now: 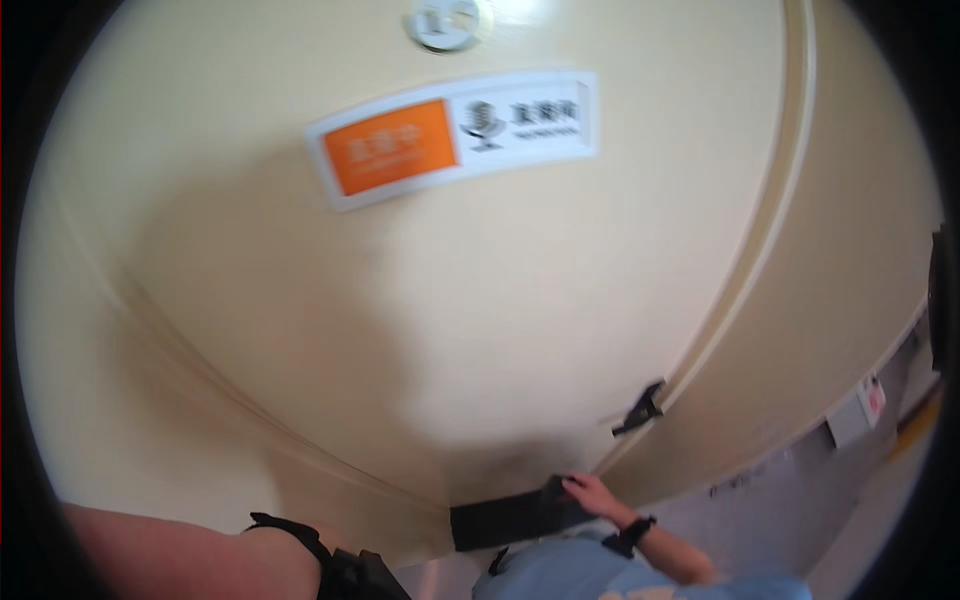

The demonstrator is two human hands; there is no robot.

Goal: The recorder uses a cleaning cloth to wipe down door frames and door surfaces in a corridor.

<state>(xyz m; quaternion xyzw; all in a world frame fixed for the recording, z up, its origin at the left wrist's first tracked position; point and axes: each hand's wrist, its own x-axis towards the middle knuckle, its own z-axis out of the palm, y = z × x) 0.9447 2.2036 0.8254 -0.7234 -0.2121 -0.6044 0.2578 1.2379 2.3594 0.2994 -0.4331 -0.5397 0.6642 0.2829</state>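
My right hand is low, right of centre, before a cream door. Its fingers are curled at the upper right end of a long flat black piece near the door's foot; what kind of thing this is I cannot make out. A black band circles that wrist. At the lower left my left forearm reaches in, with a black strap and a boxy black piece by it. The left fingers do not show. A black door handle sits above my right hand.
An orange and white sign with a microphone picture is fixed to the door, below a round plate. The raised door frame runs down the right. Beyond it are a pale box and grey floor. Blue clothing fills the bottom.
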